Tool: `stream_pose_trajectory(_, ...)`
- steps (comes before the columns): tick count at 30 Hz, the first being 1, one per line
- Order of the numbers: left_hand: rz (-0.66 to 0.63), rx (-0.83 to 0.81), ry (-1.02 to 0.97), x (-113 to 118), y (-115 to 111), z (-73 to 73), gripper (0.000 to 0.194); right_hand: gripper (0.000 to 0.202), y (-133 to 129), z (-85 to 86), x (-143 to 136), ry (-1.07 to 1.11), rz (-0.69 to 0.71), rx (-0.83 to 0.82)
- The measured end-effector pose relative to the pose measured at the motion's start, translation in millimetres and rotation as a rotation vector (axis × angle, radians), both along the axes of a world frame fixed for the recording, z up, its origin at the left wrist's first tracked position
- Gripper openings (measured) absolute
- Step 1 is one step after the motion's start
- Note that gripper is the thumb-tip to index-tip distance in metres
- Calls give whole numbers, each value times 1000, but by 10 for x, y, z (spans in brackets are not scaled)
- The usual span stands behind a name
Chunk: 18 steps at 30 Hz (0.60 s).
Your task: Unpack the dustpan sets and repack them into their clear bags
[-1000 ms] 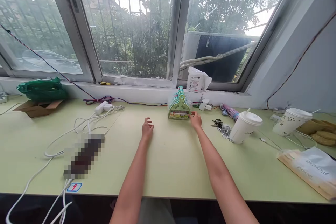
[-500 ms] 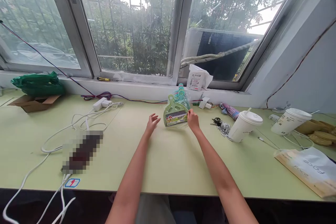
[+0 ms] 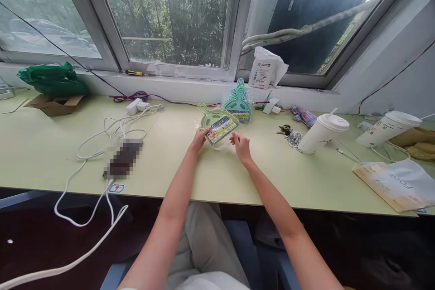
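Note:
A small light-green dustpan (image 3: pixel 205 121) with a dark-bristled brush and a printed label is packed in clear plastic. It is tilted just above the table, its handle pointing up and left. My left hand (image 3: pixel 200 139) grips its lower left edge, thumb on the front. By the lower right corner, my right hand (image 3: pixel 242 148) has its fingers curled in a pinch at the clear wrapper. Behind them, a stack of similar teal dustpans (image 3: pixel 239 98), also wrapped, leans against the wall below the window.
White lidded cups (image 3: pixel 324 133), keys (image 3: pixel 288 135) and a paper packet (image 3: pixel 396 184) are on the right. On the left lie white cables (image 3: pixel 84 156), a blurred dark object (image 3: pixel 123 158) and a cardboard box (image 3: pixel 56 104) with a green bag (image 3: pixel 52 79). The table's front edge runs before my lap.
The green dustpan has come away from the teal stack, nearer me and to the left, and turned. My left hand has taken hold of it. The view has tilted down.

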<state>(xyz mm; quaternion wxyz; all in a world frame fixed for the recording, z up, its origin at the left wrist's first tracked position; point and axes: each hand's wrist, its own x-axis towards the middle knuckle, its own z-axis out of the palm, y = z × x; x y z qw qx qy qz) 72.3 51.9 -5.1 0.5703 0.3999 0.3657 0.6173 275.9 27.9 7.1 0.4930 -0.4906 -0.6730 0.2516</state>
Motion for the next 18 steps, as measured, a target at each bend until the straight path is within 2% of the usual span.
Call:
stream_pose_trajectory(3,-47,19,3,39,-37,42,55,41,81,-79,-15,371,78,-254)
stream_pose_trajectory(6,-100,26,20,107,-84,86,55,41,179,-131,33,664,74,-340)
stream_pose_trajectory(10,-110,20,97,144,-90,88,50,49,244,-129,146,807,76,-402)
stream_pose_trajectory(14,26,-48,128,93,-18,34,50,44,264,-79,221,780,133,-439)
stream_pose_trajectory(16,117,-72,52,17,20,33,51,39,269,-51,258,769,136,-446)
stream_pose_trajectory(18,271,-78,-72,-114,40,63,52,36,272,-25,315,770,133,-450)
